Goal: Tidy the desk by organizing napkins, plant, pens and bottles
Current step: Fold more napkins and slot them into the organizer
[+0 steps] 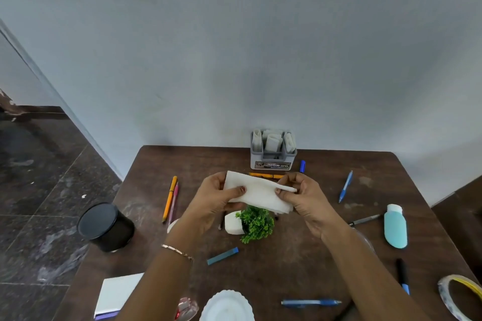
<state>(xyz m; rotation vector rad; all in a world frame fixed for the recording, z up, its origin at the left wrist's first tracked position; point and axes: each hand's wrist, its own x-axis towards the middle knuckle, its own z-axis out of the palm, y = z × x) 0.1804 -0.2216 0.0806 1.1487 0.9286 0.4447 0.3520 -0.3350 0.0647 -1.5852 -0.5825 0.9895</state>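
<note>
You hold a white napkin [257, 194] in the air with both hands, just in front of the grey organizer [273, 152] that stands at the far edge of the desk [300, 242]. Your left hand [217, 199] pinches the napkin's left end between thumb and fingers, and your right hand [303, 197] pinches its right end, where the paper looks partly rolled or folded.

The napkin part of the job looks well along: the organizer already holds several folded napkins upright in its compartments, and I see no other loose napkin on the desk, though your arms hide part of it.

The rest appears untouched. The small plant [251, 224] lies tipped on its side, nearer to you than the organizer and right under the napkin. Pens lie scattered on all sides of the organizer: an orange pen [169, 198] and a pink one [173, 202] to its left, an orange one [266, 175] just in front of it, a blue pen [345, 186] to its right, and another blue pen [310, 302] well in front, near your edge. The light blue bottle [395, 225] lies flat, well to the organizer's right. So you are, I judge, early in the whole task.
</note>
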